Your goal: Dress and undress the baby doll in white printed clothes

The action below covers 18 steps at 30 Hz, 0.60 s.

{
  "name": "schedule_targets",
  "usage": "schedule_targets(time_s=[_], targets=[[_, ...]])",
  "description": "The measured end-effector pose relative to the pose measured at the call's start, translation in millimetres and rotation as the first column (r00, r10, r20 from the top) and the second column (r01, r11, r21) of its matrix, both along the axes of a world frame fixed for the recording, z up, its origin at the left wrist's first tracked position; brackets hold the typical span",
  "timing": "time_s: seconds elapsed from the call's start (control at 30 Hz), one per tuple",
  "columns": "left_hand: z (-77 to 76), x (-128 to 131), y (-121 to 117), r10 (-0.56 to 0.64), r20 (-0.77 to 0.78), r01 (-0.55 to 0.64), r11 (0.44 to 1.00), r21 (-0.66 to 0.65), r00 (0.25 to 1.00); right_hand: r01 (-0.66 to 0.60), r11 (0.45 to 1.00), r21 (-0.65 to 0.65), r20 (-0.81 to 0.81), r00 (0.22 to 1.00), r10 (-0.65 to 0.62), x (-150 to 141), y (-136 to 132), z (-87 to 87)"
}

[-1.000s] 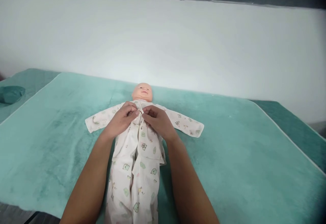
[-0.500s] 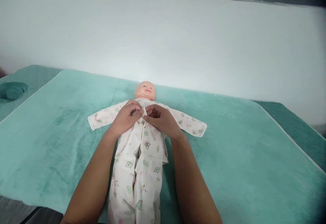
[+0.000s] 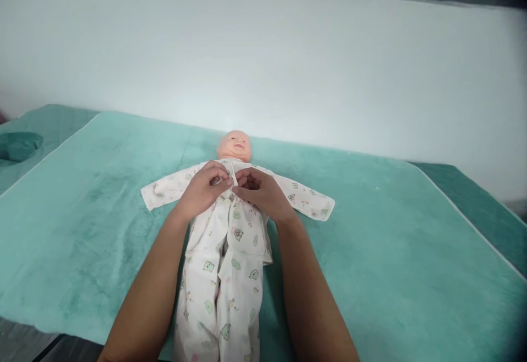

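Observation:
A baby doll point(image 3: 234, 145) lies on its back, head toward the wall. It wears a white printed long-sleeved shirt point(image 3: 251, 222) and matching trousers point(image 3: 241, 296), with both sleeves spread outward. At the upper chest, my left hand point(image 3: 208, 186) pinches one front edge of the shirt between thumb and fingers. My right hand point(image 3: 261, 192) pinches the opposite front edge, close beside it. Any button between the fingertips is too small and covered to make out. Below the hands, the shirt front parts slightly near its hem.
A light green towel-like sheet point(image 3: 391, 252) lies beneath the doll, over a darker green cover point(image 3: 473, 197). A round opening point(image 3: 18, 147) is at the far left. Behind stands a white wall point(image 3: 263, 60); dark flooring point(image 3: 24, 343) shows at lower left.
Both hands stay at the shirt's chest, with only a slight shift of the fingers. The shirt edge between them stands up a little more. The doll has not moved.

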<state>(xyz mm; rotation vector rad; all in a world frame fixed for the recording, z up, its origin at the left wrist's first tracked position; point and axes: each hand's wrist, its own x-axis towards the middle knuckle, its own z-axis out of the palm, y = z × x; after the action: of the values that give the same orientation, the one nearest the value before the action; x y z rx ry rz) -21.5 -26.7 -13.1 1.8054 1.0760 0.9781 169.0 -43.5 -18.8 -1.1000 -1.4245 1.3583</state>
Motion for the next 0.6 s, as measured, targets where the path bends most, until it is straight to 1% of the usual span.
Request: schedule_targets(time_s=[0.17, 0.27, 0.4, 0.5, 0.6], targets=[[-1.2, 0, 2, -0.022, 0.044, 0.022, 1.000, 0.005, 0.999, -0.008, 1.000, 0.017, 0.070, 0.998, 0.007, -1, -1, 2.4], [0.5, -1, 2, -0.033, 0.032, 0.033, 0.999, -0.007, 0.999, -0.010, 0.999, 0.049, 0.116, 0.993, 0.004, -1, -1, 2.8], [3.3, 0, 0, -0.060, -0.001, 0.060, 0.998, -0.026, 0.998, -0.009, 0.994, 0.106, 0.253, 0.967, -0.018, -4, -4, 7.6], [2.8, 2, -1, -0.031, 0.010, 0.031, 0.998, -0.046, 0.999, -0.014, 0.989, 0.149, 0.356, 0.934, -0.040, -7, -7, 13.2], [2.3, 4, -2, 0.005, 0.023, -0.003, 0.998, -0.070, 1.000, -0.029, 0.988, 0.155, 0.365, 0.931, -0.030, -8, -7, 14.2]])
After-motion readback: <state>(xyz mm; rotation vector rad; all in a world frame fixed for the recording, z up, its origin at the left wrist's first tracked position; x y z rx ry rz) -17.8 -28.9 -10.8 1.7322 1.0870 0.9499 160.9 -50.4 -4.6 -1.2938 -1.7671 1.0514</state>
